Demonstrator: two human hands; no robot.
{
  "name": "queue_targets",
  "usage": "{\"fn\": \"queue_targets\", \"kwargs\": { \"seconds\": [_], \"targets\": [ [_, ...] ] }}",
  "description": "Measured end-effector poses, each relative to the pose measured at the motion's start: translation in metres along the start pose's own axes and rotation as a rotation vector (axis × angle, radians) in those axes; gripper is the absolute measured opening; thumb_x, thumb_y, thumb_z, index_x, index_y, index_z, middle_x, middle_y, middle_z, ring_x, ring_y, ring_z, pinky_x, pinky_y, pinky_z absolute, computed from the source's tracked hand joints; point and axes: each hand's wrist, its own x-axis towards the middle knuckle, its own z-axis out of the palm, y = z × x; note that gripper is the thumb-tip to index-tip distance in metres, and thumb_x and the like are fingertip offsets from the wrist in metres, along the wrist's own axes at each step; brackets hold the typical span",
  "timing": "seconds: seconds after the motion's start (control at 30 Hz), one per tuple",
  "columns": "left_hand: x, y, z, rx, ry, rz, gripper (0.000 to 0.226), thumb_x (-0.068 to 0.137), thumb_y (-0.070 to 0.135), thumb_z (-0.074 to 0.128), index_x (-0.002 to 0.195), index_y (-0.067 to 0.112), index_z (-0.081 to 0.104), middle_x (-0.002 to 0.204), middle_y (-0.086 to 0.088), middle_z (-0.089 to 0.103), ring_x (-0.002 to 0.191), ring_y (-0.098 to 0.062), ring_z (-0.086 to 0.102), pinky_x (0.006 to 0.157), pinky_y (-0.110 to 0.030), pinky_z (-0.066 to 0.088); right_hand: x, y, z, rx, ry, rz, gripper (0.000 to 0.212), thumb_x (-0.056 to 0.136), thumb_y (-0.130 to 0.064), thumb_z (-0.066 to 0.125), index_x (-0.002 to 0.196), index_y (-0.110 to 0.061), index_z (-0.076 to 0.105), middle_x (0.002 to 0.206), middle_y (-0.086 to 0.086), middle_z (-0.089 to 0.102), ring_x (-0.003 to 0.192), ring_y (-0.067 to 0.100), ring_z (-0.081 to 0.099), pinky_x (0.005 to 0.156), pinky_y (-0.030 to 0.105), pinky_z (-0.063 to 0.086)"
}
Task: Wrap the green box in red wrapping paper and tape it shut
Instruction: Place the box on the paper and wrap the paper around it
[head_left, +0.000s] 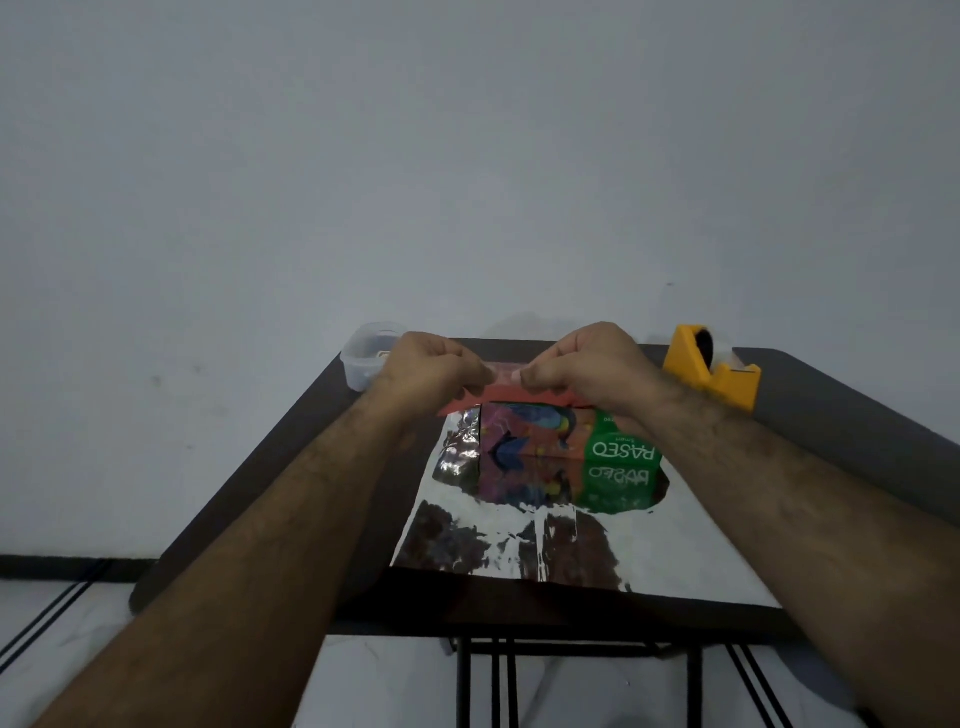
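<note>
You are only starting the wrap: your left hand (431, 364) and right hand (582, 364) are pinching the wrapping paper's (519, 540) far red edge over the green box (618, 457) lying mid-sheet, still mostly bare, with the tape dispenser (711, 371) untouched nearby.

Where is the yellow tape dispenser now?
The yellow plastic tape dispenser stands at the dark table's far right corner, just right of the right hand.

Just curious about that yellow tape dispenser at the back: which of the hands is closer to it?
The right hand. It pinches the red wrapping paper just left of the yellow tape dispenser; the left hand pinches the same edge farther left, near the clear plastic container.
</note>
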Motion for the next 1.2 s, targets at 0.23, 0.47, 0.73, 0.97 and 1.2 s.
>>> {"fn": "queue_targets", "kwargs": {
  "seconds": [0.23, 0.47, 0.73, 0.97, 1.2],
  "targets": [
    [0.013, -0.013, 0.001, -0.067, 0.015, -0.057, 0.01, 0.091, 0.009, 0.077, 0.085, 0.001, 0.076, 0.066, -0.002, 0.069, 0.067, -0.018, 0.058, 0.065, -0.031, 0.048, 0.002, 0.037, -0.016, -0.489, 0.223, -0.315, 0.042, 0.081, -0.062, 0.081, 0.097, -0.023, 0.084, 0.091, -0.009, 0.079, 0.087, 0.009, 0.071, 0.08, 0.035, 0.06],
    [0.025, -0.003, 0.02, 0.0, -0.117, -0.102, 0.009, 0.093, 0.01, 0.073, 0.094, 0.004, 0.078, 0.08, -0.007, 0.075, 0.069, -0.013, 0.064, 0.064, -0.027, 0.047, 0.001, 0.086, -0.008, -0.695, 0.174, -0.69, 0.03, 0.093, -0.035, 0.074, 0.116, -0.019, 0.082, 0.119, -0.003, 0.078, 0.111, 0.02, 0.072, 0.097, 0.049, 0.058],
    [0.027, 0.002, 0.024, 0.06, -0.106, -0.198, 0.008, 0.084, 0.008, 0.077, 0.079, 0.001, 0.075, 0.065, -0.007, 0.066, 0.054, -0.015, 0.052, 0.055, -0.03, 0.039, -0.001, 0.106, 0.008, -0.651, 0.324, -0.877, 0.029, 0.096, -0.026, 0.06, 0.11, -0.015, 0.083, 0.112, -0.001, 0.08, 0.1, 0.024, 0.074, 0.086, 0.046, 0.058],
    [0.027, 0.0, 0.025, 0.113, -0.094, -0.223, 0.01, 0.082, 0.006, 0.078, 0.076, -0.001, 0.073, 0.07, -0.015, 0.066, 0.053, -0.018, 0.049, 0.051, -0.03, 0.037, -0.001, 0.107, 0.01, -0.559, 0.347, -0.859, 0.025, 0.095, -0.026, 0.064, 0.101, -0.012, 0.084, 0.101, 0.001, 0.079, 0.09, 0.022, 0.072, 0.078, 0.044, 0.06],
    [0.023, 0.002, 0.026, 0.096, -0.104, -0.266, 0.012, 0.083, 0.0, 0.075, 0.074, 0.002, 0.068, 0.062, -0.01, 0.06, 0.046, -0.014, 0.045, 0.044, -0.025, 0.036, -0.005, 0.106, 0.014, -0.615, 0.395, -0.861, 0.014, 0.09, -0.013, 0.08, 0.102, -0.008, 0.082, 0.094, 0.006, 0.08, 0.086, 0.026, 0.075, 0.08, 0.046, 0.063]
  ]
}}
